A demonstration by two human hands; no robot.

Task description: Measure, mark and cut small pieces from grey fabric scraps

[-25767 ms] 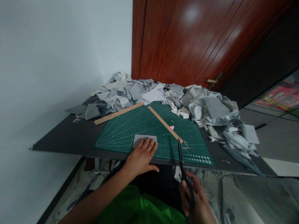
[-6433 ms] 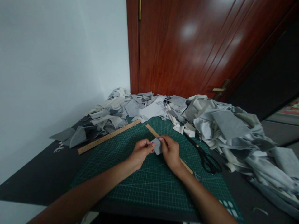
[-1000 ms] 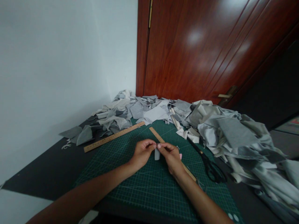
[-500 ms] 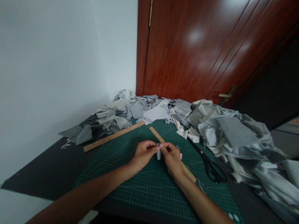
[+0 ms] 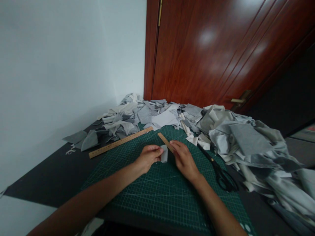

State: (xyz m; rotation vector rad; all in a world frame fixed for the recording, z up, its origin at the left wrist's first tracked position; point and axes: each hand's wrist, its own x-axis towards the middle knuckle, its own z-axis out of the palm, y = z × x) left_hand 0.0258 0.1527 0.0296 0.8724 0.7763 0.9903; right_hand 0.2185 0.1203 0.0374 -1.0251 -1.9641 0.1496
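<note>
A small grey fabric piece [image 5: 164, 154] is pinched between the thumb and fingers of my left hand [image 5: 149, 158], just above the green cutting mat [image 5: 157, 196]. To its right, my right hand [image 5: 185, 160] is apart from the fabric, its fingers loosely stretched over a wooden ruler [image 5: 163, 140]. Whether those fingertips touch the ruler is hard to tell. That ruler's lower part is hidden behind my right hand and arm. A second wooden ruler [image 5: 120, 143] lies slanted across the mat's far left edge.
Black-handled scissors [image 5: 222, 173] lie at the mat's right side. Heaped grey and cream fabric scraps [image 5: 248, 137] run along the back and right of the black table [image 5: 49, 173]. A white wall [image 5: 61, 65] and a brown wooden door [image 5: 197, 59] stand behind.
Both hands held the fabric piece together; now my right hand has let go and moved slightly right and up. My left hand keeps the piece, which is turned flatter into view.
</note>
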